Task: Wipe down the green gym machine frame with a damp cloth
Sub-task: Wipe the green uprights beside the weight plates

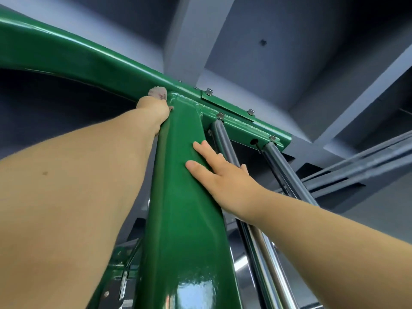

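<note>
- Cloth (pixel 157 92) is a small pinkish-grey wad right at the joint where the upright post (pixel 178 197) of the green frame (pixel 124 70) meets the crossbeam (pixel 66 56), touching the underside edge of the beam.
- The left hand (pixel 153 108) is reached all the way up there with the cloth poking out above it. It's seen from the wrist side, so the fingers are hidden, and you can't tell if they're curled round the cloth or just pushing it flat against the paint.
- The right hand (pixel 223 172) is lower down, laid flat on the right face of the post with fingers straight and spread, holding nothing. Looks like it's just bracing.
- Key bit for the next wipe: the post's long axis runs straight down from the cloth toward the camera, and the beam runs off to the left and to the right, past the bolts (pixel 209 91). The left hand is the one already on the spot, so it probably drags along one of those.
- If it comes down the post, the right hand is sitting in the path and would likely need to shift.
- Grey guide rods (pixel 225 139) sit just beside the post on the right.
</note>
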`<state>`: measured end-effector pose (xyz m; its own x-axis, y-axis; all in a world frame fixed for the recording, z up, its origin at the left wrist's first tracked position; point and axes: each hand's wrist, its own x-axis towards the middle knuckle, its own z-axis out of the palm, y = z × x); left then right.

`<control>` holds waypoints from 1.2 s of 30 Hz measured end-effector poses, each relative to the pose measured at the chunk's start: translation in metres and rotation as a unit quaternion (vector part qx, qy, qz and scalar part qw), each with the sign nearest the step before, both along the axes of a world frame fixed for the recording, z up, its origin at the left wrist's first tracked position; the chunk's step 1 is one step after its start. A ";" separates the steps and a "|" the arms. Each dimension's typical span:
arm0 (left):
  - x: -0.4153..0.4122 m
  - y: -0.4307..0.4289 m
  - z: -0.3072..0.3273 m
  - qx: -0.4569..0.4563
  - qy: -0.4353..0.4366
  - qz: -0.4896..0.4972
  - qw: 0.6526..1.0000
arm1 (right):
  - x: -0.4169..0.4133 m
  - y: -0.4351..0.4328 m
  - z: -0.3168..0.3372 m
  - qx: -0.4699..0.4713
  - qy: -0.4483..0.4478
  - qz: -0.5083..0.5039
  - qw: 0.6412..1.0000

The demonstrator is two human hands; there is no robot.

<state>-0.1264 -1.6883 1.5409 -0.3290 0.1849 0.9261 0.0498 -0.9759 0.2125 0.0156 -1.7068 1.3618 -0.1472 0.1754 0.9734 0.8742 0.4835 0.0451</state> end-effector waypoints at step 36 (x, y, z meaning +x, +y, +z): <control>-0.004 -0.015 -0.152 0.001 0.132 0.072 0.989 | 0.019 0.002 -0.027 -0.002 -0.040 0.011 0.999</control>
<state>-0.1302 -1.7036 1.3893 -0.0982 0.1520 0.9835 0.2424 -0.9548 0.1718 0.0346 -1.7047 1.3347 -0.2291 0.1744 0.9577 0.8572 0.5024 0.1136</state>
